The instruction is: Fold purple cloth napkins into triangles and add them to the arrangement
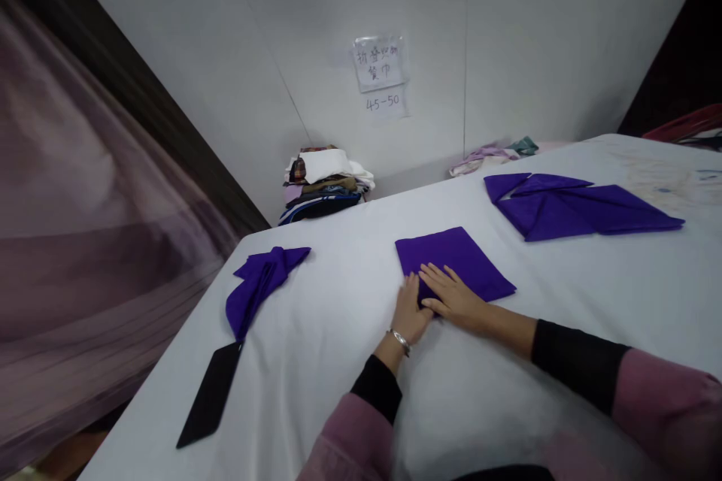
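Observation:
A purple cloth napkin (459, 259), folded into a flat square, lies before me on the white-covered table (338, 301). My left hand (413, 310) rests at its near left corner, fingers extended, with a silver bracelet on the wrist. Beside it, my right hand (453, 298) is laid flat over the napkin's near edge, palm down and fingers stretched out. Both hands touch close together, and the near corner under them is partly hidden. Neither hand grasps the fabric.
To the left lies a purple cloth folded into a pointed shape (256, 285), its tip touching a black flat object (211, 394). More folded purple cloths (564, 207) lie at the right. Piled clothes (324, 184) stand behind the table by the wall, under a paper sign (379, 64).

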{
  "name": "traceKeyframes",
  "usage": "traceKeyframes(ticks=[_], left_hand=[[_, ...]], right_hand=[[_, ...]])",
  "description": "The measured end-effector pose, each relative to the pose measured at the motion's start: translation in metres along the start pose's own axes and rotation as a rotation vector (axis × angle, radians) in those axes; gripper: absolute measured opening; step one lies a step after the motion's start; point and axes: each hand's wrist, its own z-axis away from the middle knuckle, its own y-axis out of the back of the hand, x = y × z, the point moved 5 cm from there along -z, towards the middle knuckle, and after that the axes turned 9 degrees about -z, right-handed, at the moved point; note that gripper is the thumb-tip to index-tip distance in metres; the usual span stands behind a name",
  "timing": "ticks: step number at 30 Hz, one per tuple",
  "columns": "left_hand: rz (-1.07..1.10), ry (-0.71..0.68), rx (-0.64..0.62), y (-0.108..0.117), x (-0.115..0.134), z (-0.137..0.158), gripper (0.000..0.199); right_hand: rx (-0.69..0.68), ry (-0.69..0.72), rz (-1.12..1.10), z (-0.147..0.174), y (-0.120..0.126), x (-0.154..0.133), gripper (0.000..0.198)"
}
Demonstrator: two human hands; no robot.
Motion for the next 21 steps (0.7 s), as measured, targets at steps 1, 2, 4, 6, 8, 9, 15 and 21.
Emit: traceKeyframes(ticks=[1,2,4,6,8,9,15,21], left_hand=[[-0.020,0.020,0.023,0.003,-0.004,-0.004,0.067],[-0.055,0.029,0.043,0.006,-0.006,-0.007,0.064],[-0.144,0.039,0.044,0.006,-0.010,-0.013,0.059],[-0.219,0.051,0.003,0.002,-0.011,-0.017,0.058],[-0.265,0.064,-0.027,-0.003,-0.012,-0.019,0.060],[-0.279,0.064,-0.031,-0.005,-0.012,-0.020,0.060],[-0.245,0.060,0.012,-0.004,-0.013,-0.022,0.056],[-0.114,-0.070,0.228,0.011,-0.011,0.002,0.050]], right_hand=[[0.004,-0.010,0.021,0.008,-0.002,0.001,0.069],[0.009,-0.015,0.042,0.014,-0.005,0.002,0.070],[0.010,-0.012,0.079,0.020,-0.009,0.004,0.073],[-0.009,-0.008,0.103,0.024,-0.013,0.006,0.074],[-0.034,-0.015,0.119,0.031,-0.015,0.009,0.074],[-0.041,-0.022,0.124,0.035,-0.015,0.011,0.074],[0.034,-0.140,0.178,0.083,0.013,0.042,0.070],[0.256,-0.349,0.204,0.138,0.060,0.099,0.051]])
